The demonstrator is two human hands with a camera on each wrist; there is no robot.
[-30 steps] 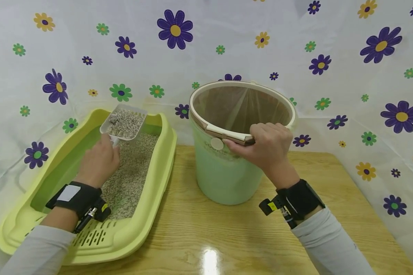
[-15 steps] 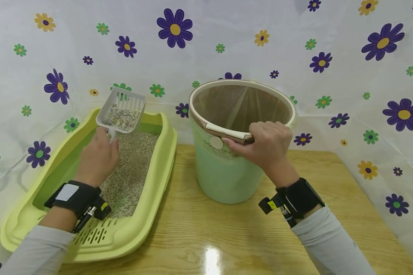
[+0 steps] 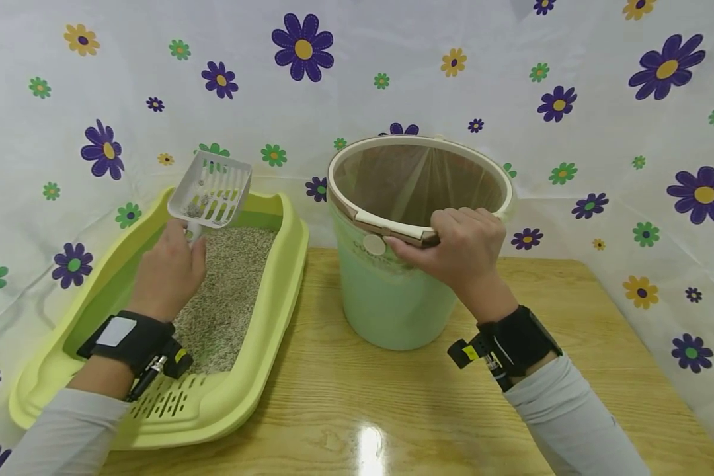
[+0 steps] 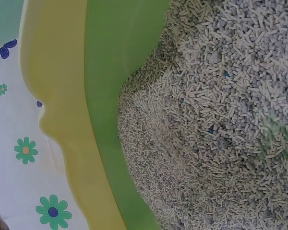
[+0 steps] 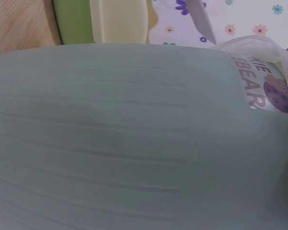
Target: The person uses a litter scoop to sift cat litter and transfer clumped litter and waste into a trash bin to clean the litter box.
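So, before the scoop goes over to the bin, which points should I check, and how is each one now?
1. Left hand grips the scoop handle: ok.
2. Loose litter sifted out, only a small clump left in the scoop: ok.
3. Scoop is held above the litter box, so what falls lands inside: ok.
4. Right hand holds the bin rim steady: ok.
5. Bin mouth open, with a bag lining it: ok.
6. Room left in the bin: cannot tell, its bottom is hidden.
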